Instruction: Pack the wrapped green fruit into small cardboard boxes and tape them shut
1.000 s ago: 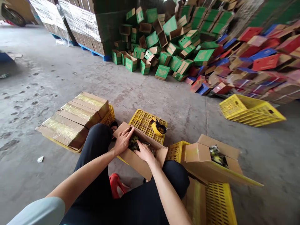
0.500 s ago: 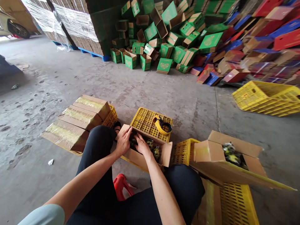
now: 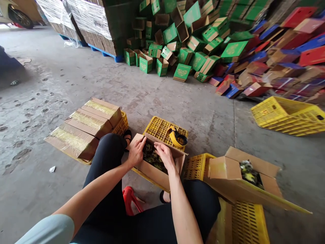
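Observation:
Between my knees an open cardboard box [image 3: 153, 174] holds several dark green and yellowish pieces [image 3: 151, 158], whose kind I cannot make out. My left hand [image 3: 135, 154] rests at the box's left end, fingers stretched out along the edge. Over the opening hovers my right hand [image 3: 165, 154], its fingers extended to the left and holding nothing I can see. A yellow and black tape dispenser [image 3: 174, 138] lies behind the box on a yellow plastic crate [image 3: 154, 126].
Taped cartons [image 3: 88, 118] sit on a crate at left. To the right stands another open box [image 3: 233, 176] with similar contents, near a yellow crate [image 3: 250, 220]. Further off are stacked yellow crates [image 3: 286, 117], piled green boxes [image 3: 182, 71] and a red stool [image 3: 129, 200].
My right hand has risen out of the box and shifted right, uncovering more of the contents. My left hand stays at the left end. The view has tilted slightly.

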{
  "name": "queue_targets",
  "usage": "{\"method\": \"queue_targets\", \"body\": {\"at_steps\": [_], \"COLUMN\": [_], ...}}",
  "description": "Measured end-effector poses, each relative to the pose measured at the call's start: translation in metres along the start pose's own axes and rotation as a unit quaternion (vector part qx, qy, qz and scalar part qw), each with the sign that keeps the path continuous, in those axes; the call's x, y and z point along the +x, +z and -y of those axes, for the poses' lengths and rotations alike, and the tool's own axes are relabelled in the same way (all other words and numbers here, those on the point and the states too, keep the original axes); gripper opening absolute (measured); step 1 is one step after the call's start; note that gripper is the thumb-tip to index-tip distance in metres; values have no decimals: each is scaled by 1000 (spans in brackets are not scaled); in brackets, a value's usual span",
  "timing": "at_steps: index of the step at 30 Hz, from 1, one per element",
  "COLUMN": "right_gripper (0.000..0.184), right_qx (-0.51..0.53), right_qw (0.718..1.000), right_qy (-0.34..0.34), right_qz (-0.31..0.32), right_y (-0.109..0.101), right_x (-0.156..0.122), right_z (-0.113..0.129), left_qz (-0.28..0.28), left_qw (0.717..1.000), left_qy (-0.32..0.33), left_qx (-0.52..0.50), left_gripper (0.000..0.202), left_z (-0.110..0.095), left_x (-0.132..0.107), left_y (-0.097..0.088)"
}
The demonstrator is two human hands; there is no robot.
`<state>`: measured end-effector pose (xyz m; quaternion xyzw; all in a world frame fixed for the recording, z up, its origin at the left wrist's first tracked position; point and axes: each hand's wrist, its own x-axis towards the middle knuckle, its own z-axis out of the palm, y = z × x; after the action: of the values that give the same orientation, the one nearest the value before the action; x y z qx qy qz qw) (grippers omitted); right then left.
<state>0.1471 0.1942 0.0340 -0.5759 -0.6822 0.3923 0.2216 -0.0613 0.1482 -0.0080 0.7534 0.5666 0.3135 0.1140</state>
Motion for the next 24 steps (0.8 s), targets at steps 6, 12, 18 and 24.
{"method": "queue_targets", "body": {"at_steps": [6, 12, 18, 24], "right_gripper": [42, 57, 44, 51], "right_qx": [-70, -208, -163, -149], "right_qw": [996, 975, 979, 969], "right_qy": [-12, -47, -99, -132], "right_qz": [51, 67, 69, 144], "right_y": [16, 50, 22, 27], "right_x": [-9, -2, 21, 1], "right_z": [11, 33, 34, 30], "left_qz": [-7, -7, -9, -16], "left_qw": [1000, 1000, 1000, 1000], "left_qy": [-4, -10, -13, -10], "left_qx": [-12, -10, -8, -16], "left_gripper": [80, 76, 66, 57], "left_z": [-2, 1, 3, 3], "left_x": [-1, 0, 0, -1], "left_y": [0, 1, 2, 1]}}
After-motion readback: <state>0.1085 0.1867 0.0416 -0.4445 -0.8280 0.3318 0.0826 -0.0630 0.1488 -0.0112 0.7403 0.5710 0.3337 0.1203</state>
